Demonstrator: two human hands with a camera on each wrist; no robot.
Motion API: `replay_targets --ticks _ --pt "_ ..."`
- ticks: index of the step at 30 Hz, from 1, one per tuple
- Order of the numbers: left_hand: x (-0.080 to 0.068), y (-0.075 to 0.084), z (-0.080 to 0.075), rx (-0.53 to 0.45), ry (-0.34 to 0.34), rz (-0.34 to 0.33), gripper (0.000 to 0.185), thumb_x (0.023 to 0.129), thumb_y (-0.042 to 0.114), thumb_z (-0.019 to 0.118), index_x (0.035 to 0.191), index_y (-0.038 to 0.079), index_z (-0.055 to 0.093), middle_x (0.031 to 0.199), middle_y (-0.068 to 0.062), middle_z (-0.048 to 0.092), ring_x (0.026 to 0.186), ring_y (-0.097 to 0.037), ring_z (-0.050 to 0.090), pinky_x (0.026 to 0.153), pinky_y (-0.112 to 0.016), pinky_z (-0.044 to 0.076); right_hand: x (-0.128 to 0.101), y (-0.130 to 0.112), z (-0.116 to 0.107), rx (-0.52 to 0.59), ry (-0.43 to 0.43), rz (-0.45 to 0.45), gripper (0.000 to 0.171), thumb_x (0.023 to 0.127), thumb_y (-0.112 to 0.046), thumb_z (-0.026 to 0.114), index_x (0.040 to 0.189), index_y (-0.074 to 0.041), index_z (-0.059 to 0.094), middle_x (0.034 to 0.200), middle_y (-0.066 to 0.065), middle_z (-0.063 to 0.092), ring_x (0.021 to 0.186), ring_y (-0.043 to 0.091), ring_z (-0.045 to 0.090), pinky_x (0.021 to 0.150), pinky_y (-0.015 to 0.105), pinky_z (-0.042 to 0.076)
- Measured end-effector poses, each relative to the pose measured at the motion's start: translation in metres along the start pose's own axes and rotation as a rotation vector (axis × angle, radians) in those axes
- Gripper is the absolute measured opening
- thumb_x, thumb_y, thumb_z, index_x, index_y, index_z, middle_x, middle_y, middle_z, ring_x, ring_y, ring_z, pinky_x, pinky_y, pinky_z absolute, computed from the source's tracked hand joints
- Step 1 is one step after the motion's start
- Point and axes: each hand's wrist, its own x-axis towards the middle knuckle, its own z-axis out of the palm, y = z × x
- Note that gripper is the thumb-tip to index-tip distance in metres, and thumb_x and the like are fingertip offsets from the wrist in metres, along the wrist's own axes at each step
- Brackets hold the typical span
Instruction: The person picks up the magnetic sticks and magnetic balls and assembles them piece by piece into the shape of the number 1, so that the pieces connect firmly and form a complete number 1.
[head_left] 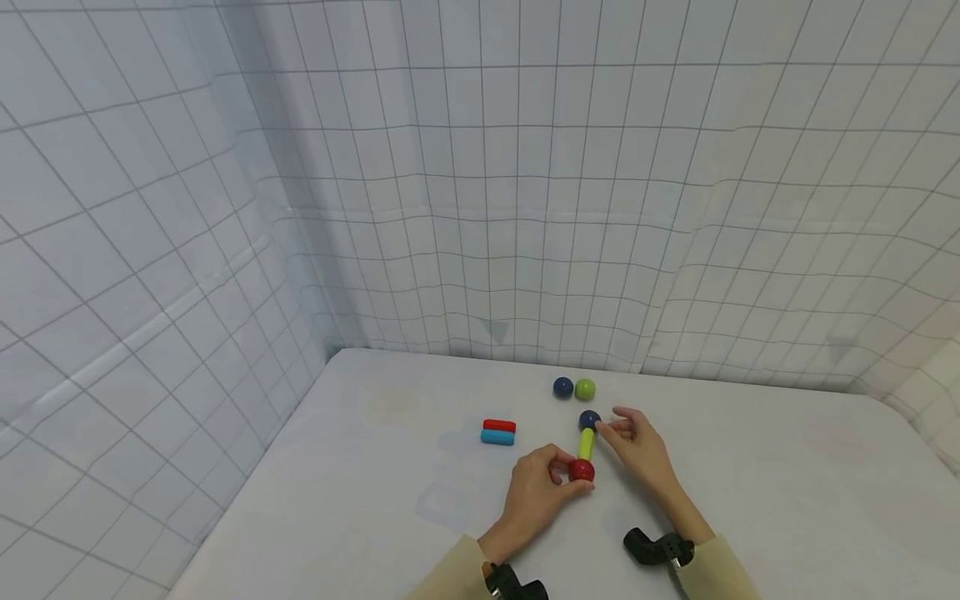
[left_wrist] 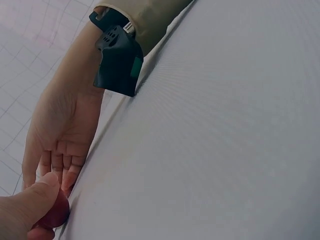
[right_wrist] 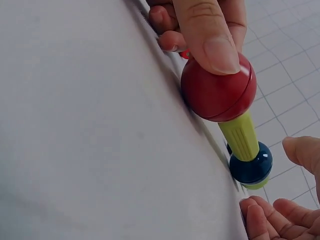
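Observation:
My left hand (head_left: 534, 493) pinches a red ball (head_left: 581, 470) between thumb and fingers. A yellow-green ridged rod (right_wrist: 240, 137) joins this ball to a dark blue ball (right_wrist: 251, 166), and the joined piece lies on the table with the blue end away from me. Beside the blue ball is my right hand (head_left: 647, 457), its fingers loosely bent and apart from the ball in the right wrist view. The left wrist view shows the left thumb (left_wrist: 32, 202) over the red ball; the rod and blue ball are hidden there.
Left of the hands, a red rod (head_left: 499, 425) and a light blue rod (head_left: 498, 437) lie side by side on the white table (head_left: 360, 467). Farther back sit another dark blue ball (head_left: 562, 387) and a green ball (head_left: 585, 389). Gridded white curtains (head_left: 525, 208) surround the table.

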Motion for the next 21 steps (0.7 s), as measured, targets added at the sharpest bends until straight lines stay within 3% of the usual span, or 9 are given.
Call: replay_targets --ticks 14,21 --pt "0.001 -0.002 0.002 0.004 0.021 0.004 0.034 0.066 0.039 0.080 0.090 0.019 0.066 0.075 0.011 0.065 0.058 0.002 0.043 0.053 -0.016 0.035 -0.017 0.000 -0.006 -0.012 -0.031 -0.012 0.045 0.083 -0.043 0.065 0.110 -0.006 0.061 0.092 0.004 0.065 0.080 0.011 0.058 0.069 0.024 0.045" --pt "0.002 -0.003 0.003 -0.013 0.013 -0.008 0.034 0.066 0.040 0.080 0.090 0.020 0.066 0.076 0.013 0.065 0.058 0.002 0.044 0.053 -0.016 0.036 -0.023 -0.003 -0.007 0.051 -0.087 0.015 0.041 0.081 -0.040 0.068 0.102 -0.006 0.064 0.084 0.003 0.065 0.069 0.011 0.057 0.057 0.022 0.045"
